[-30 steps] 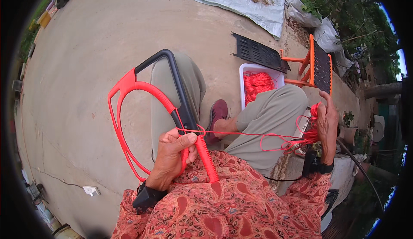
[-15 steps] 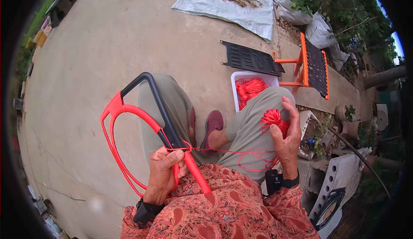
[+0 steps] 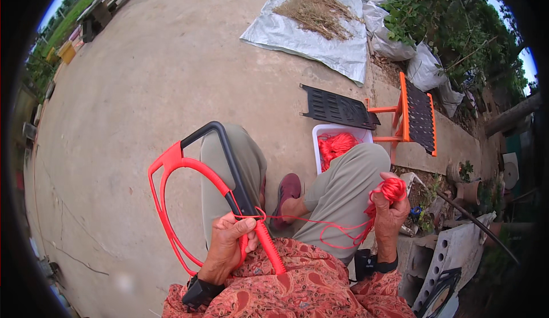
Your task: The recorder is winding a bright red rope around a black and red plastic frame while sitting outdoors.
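- Leaning over the left knee [image 3: 256,158], the black and red frame [image 3: 235,172] is gripped low by the left hand [image 3: 226,243], to which it is nearer. Its long black bar is directed away from the body and slightly leftward, while its red wrapped end is pointed to the patterned shirt [image 3: 274,298]. The left fingers are curled and the thumb is pressed down on the frame; the palm side is hidden.
- On the ground beyond the right knee [image 3: 366,161], a white box [image 3: 317,149] is placed. Red cord hanks [image 3: 336,145] are contained in it; its near part is covered by the knee, so the full contents cannot be told.
- To the right of the frame, well apart from it, a red cord bundle [image 3: 392,189] is enclosed by the bent fingers of the right hand [image 3: 390,218]; how tightly it is squeezed cannot be told.
- Between both hands, a thin red cord [image 3: 330,223] is extended. It is led from the bundle leftward to the frame, where the bar is crossed by it just beside the left thumb; some loops are hung near the right hand.
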`<state>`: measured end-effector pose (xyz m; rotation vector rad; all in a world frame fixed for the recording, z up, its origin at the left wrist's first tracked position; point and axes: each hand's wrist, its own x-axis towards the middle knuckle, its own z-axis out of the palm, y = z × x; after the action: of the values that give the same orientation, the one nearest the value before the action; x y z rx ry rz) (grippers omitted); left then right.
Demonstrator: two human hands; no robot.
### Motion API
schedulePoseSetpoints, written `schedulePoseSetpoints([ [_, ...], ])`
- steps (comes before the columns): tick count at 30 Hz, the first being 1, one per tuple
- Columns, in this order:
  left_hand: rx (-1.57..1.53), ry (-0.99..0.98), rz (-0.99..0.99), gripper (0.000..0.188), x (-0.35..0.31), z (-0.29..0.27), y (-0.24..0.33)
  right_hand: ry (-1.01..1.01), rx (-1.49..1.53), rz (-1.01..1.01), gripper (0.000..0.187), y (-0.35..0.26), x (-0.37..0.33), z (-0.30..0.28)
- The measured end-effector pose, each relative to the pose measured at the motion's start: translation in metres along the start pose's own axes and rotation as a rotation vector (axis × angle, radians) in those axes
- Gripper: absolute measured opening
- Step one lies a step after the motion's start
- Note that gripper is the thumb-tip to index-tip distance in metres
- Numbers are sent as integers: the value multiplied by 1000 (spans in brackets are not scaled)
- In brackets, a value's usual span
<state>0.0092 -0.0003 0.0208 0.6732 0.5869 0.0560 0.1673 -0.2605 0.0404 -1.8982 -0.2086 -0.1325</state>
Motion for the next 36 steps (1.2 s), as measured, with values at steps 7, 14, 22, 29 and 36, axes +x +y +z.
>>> schedulePoseSetpoints([
  [7,-5,25,5,18,0,3,2,-901,599,546,76,-45,1,64],
  [14,-52,49,-4,17,-3,-5,-1,-1261,566,798,29,1,-31,107],
  [22,-41,-13,40,16,3,-11,-1,-693,539,642,17,7,-20,74],
  [29,-26,-6,27,18,2,-6,0,-926,763,630,55,-21,-15,95],
  [36,-1,22,31,18,2,-3,1,-1192,569,603,22,-25,-28,117],
])
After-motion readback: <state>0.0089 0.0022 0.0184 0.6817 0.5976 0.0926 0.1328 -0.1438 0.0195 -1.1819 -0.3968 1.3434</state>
